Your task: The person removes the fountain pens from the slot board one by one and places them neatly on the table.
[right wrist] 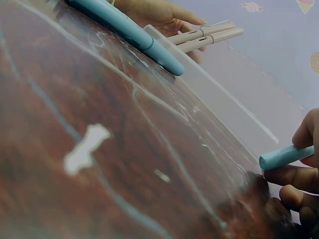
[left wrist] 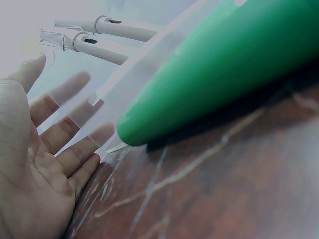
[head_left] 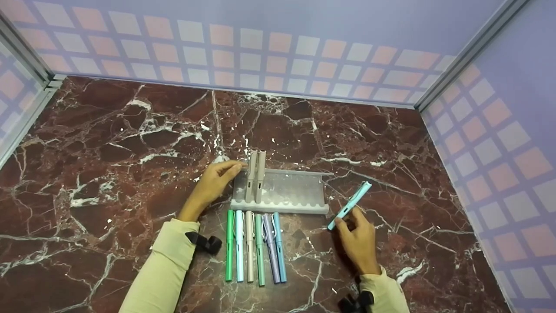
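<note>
My left hand (head_left: 215,182) is at the left end of a clear plastic pen rack (head_left: 295,187). In the left wrist view its fingers (left wrist: 62,132) extend behind the see-through panel, fairly straight, with the thumb apart from them. Two beige pens (head_left: 256,176) lean side by side in the rack's left slots, clips up. To the right of the rack, my right hand (head_left: 358,239) pinches a light-blue pen (head_left: 352,203) near its lower end, between thumb and fingers. That pen tilts up to the right, and its lower end shows in the right wrist view.
Several capped pens lie in a row in front of the rack: a green pen (head_left: 229,248) leftmost, then pale blue, beige, sage green, purple, and a blue pen (head_left: 280,248) rightmost. The dark red marbled table (head_left: 130,191) is bounded by patterned panels (head_left: 260,48) behind and at both sides.
</note>
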Demonstrator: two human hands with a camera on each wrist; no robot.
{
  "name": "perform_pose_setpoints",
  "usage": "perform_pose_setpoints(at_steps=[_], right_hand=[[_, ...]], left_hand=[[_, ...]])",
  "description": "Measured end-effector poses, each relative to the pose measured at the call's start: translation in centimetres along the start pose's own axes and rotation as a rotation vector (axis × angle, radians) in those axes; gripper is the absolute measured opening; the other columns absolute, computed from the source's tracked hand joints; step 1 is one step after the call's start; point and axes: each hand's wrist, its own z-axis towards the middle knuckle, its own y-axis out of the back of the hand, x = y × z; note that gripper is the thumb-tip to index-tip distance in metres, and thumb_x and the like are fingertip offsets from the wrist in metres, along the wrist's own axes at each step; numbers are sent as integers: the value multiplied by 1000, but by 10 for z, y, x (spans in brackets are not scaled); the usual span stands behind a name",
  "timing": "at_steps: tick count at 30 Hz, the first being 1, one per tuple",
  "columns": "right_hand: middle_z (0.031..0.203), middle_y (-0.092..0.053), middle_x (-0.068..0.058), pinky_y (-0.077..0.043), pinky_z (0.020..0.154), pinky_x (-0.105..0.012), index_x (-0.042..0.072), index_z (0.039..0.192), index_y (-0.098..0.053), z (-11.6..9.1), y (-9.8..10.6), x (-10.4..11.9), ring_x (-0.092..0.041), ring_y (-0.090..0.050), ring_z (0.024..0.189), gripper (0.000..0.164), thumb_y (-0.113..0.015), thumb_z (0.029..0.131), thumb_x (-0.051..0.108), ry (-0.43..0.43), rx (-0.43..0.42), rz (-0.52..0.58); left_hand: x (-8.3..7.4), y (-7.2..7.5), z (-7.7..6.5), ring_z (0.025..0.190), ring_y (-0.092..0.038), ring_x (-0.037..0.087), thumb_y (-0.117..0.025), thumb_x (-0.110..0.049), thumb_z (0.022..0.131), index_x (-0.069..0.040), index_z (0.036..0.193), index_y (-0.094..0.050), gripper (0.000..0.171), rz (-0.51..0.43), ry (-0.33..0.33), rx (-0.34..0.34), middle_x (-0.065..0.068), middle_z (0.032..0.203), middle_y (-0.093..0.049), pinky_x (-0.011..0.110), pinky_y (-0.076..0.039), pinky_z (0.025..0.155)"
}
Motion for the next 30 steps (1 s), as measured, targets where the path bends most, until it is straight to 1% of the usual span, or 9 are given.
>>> perform_pose_setpoints(at_steps=[4,8,15,23,30], right_hand=[[65,-66,3,-40,51,-20,9,85,-64,0,0,0,-3,-53,55,9,-71,88,5,10,10,9],[62,-64,5,-40,48,-20,11,85,-65,0,1,0,-3,-52,53,9,-72,89,7,27,26,37],[61,-63,8,-39,46,-19,14,82,-67,-1,1,2,-5,-51,51,12,-77,85,7,65,59,29],[66,-66,6,-41,50,-19,11,83,-69,-2,0,2,-4,-52,54,12,-80,83,7,69,79,43],[67,-69,3,-43,50,-19,9,85,-71,-3,-1,3,-4,-54,54,9,-79,84,6,51,129,97]], left_hand=[[1,1,1,123,-60,33,-54,-17,103,1,122,-68,29,-1,-7,-3,19,127,-68,47,-41,112],[1,1,1,125,-58,31,-56,-20,103,-1,123,-68,30,-10,13,-4,16,128,-68,47,-40,113],[2,1,0,125,-58,32,-55,-20,103,-1,123,-68,30,2,19,-7,17,128,-67,48,-39,113],[0,1,-1,124,-59,32,-55,-21,104,-1,123,-68,31,12,15,-4,17,128,-67,48,-39,113],[2,1,0,124,-59,33,-55,-21,103,-1,123,-68,30,15,10,-2,17,128,-67,49,-40,112]])
